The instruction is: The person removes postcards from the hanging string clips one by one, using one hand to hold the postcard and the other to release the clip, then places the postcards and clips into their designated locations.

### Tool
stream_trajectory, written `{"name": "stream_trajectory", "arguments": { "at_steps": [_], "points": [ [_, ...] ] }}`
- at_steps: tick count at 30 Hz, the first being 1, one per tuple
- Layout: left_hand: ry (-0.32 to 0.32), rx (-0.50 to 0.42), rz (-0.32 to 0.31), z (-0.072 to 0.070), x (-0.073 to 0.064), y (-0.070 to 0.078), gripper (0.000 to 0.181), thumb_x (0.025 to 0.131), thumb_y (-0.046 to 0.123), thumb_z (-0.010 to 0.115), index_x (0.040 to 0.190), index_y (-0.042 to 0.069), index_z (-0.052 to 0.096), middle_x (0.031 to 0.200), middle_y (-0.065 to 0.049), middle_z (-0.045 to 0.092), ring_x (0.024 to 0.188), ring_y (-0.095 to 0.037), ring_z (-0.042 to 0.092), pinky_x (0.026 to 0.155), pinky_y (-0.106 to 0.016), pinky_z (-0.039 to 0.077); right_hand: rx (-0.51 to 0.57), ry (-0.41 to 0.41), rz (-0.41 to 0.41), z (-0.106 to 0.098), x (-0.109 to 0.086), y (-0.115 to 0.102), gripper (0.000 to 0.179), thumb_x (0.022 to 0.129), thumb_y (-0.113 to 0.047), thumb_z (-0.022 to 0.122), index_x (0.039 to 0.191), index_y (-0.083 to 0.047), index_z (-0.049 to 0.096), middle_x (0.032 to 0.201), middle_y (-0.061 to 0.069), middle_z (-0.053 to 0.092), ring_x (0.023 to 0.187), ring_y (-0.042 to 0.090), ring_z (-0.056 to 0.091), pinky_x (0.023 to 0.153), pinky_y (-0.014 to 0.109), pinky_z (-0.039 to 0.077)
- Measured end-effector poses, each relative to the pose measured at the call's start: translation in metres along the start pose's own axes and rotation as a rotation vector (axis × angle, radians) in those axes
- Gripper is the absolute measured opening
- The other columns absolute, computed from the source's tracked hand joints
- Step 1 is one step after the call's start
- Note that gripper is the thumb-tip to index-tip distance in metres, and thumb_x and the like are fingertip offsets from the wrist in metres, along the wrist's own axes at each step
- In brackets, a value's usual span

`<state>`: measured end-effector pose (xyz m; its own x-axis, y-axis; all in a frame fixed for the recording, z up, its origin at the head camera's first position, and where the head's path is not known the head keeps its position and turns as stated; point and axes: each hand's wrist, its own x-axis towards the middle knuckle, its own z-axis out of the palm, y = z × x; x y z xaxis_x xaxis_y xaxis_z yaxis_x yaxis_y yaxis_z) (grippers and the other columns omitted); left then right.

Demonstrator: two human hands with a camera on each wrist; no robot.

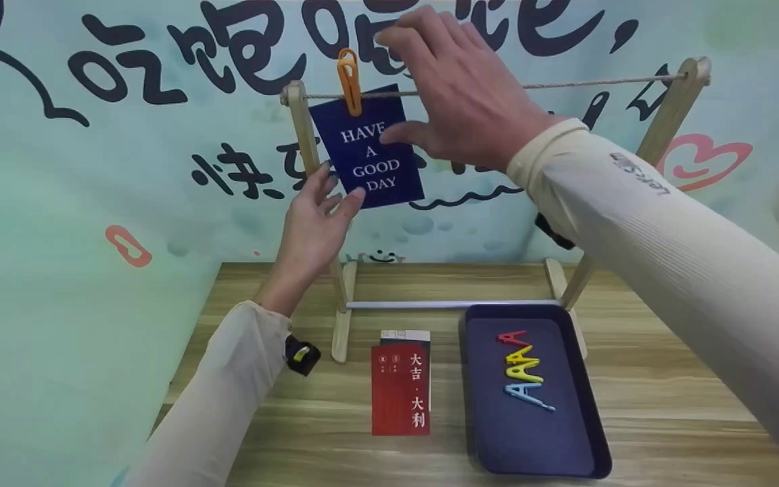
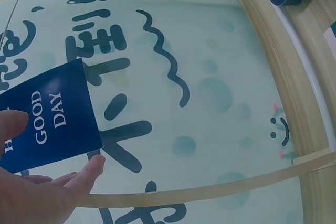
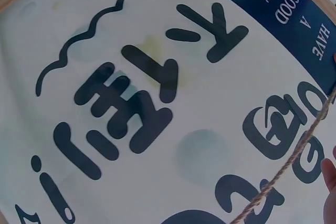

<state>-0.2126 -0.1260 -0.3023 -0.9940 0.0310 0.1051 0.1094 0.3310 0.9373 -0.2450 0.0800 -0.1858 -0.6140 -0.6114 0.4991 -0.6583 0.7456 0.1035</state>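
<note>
A dark blue card (image 1: pixel 379 145) with white lettering hangs slightly tilted from the rope (image 1: pixel 599 83), under an orange clothespin (image 1: pixel 349 84). My left hand (image 1: pixel 315 216) is at the card's lower left, thumb in front of its face and fingers spread beside its edge; contact is unclear. In the left wrist view the blue card (image 2: pixel 58 116) shows behind the thumb (image 2: pixel 13 124). Just right of the clothespin, my right hand (image 1: pixel 460 95) is raised at the rope, thumb and fingers apart with nothing between them. The right wrist view catches only its fingertips (image 3: pixel 328 174) at the edge.
A wooden frame (image 1: pixel 667 122) carries the rope between two posts. On the wooden table (image 1: pixel 261 419) lies a red envelope (image 1: pixel 396 392) over other cards. Beside it, a dark tray (image 1: pixel 531 446) holds several small clothespins (image 1: pixel 525 368) in red, yellow and blue. A printed backdrop (image 1: pixel 44 325) stands behind.
</note>
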Motion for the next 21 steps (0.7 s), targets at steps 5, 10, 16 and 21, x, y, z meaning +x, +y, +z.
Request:
{"name": "stream_trajectory", "arguments": {
  "at_steps": [5,10,16,21],
  "points": [
    [0.002,-0.077,0.020,0.005,0.005,0.000,0.073,0.102,0.024,0.058,0.160,0.008,0.016,0.158,-0.014,0.040,0.144,-0.026,0.044,0.113,-0.032,0.046,0.006,-0.058,0.032,-0.001,0.016,-0.008,0.078,0.094,-0.049,0.065,0.152,-0.009,0.031,0.150,0.015,0.039,0.140,0.031,0.041,0.126,0.042,0.029],
    [-0.001,-0.163,0.035,0.008,0.006,-0.002,0.072,0.102,0.019,0.057,0.159,0.006,0.016,0.153,-0.016,0.046,0.140,-0.027,0.049,0.113,-0.035,0.047,-0.007,-0.108,0.037,-0.001,0.028,-0.013,0.084,0.094,-0.049,0.066,0.156,-0.009,0.027,0.157,0.014,0.036,0.146,0.030,0.035,0.128,0.043,0.024],
    [0.031,-0.177,0.028,0.007,0.004,-0.005,0.065,0.102,0.019,0.058,0.157,0.008,0.025,0.145,-0.015,0.053,0.134,-0.025,0.054,0.112,-0.036,0.048,-0.022,-0.192,0.089,0.000,0.039,-0.018,0.089,0.093,-0.052,0.064,0.159,-0.009,0.022,0.163,0.012,0.030,0.152,0.030,0.027,0.130,0.045,0.017],
    [0.065,-0.172,0.001,0.010,0.003,-0.005,0.055,0.102,0.019,0.059,0.151,0.008,0.037,0.136,-0.014,0.059,0.127,-0.023,0.060,0.106,-0.034,0.052,-0.041,-0.234,0.115,-0.002,0.044,-0.019,0.083,0.095,-0.053,0.061,0.156,-0.006,0.030,0.156,0.016,0.041,0.145,0.033,0.034,0.128,0.047,0.024]
  ]
}}
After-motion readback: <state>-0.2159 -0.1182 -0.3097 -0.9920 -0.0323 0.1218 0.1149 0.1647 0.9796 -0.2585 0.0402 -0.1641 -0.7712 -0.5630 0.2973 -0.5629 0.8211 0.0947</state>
